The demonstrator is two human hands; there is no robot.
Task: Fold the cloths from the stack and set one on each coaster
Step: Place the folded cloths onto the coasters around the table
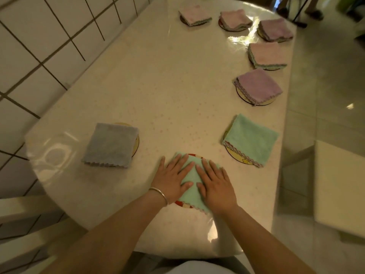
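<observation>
**Both hands flat on a green cloth at the near edge**

Nearest the camera, two bare forearms reach in from the bottom onto the pale glossy table [158, 80], which runs away from the viewer along a tiled wall [39, 46] on the left.

Eight folded cloths lie around the table, each on a round coaster. A grey cloth [111, 145] sits at near left, covering most of its coaster [136, 143]. A green cloth on the right [250, 139] lies as a diamond, corners pointing toward and away from the viewer. Beyond it lie a purple cloth [259, 87] and four pinkish or purple ones toward the far end.

Closest in, the green cloth under the hands [192, 186] rests on a red-rimmed coaster [182, 204], its scalloped edge toward the viewer and its longer side running near to far.

Left hand [171, 177] and right hand [214, 184] both press it with straight, spread fingers pointing away, gripping nothing. A thin bracelet [160, 194] circles the left wrist.
</observation>
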